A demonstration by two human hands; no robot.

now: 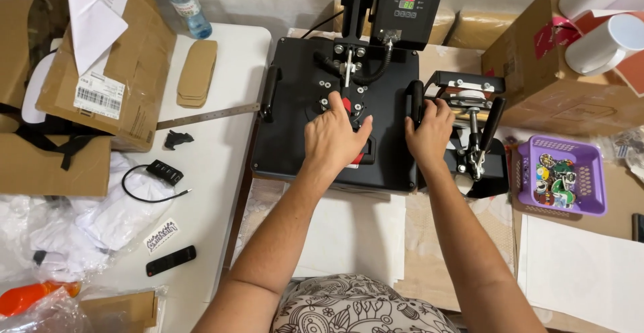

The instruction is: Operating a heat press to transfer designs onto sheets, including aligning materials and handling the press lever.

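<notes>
Pressing down from the head view, the left hand (335, 135) lay flat and closed over the knob at the middle of the black heat press (335, 105), which sat on the surface (221, 192) straight ahead, while the right hand (429, 132) was clamped round the side handle (416, 101) at the plate's right edge. Doing this well looked to call for an even push with the handle held steady and fingers kept off the plate. Whatever lay under the plate was hidden; the knob itself was mostly covered, and the mug press (473, 125) beside it was partly masked.
</notes>
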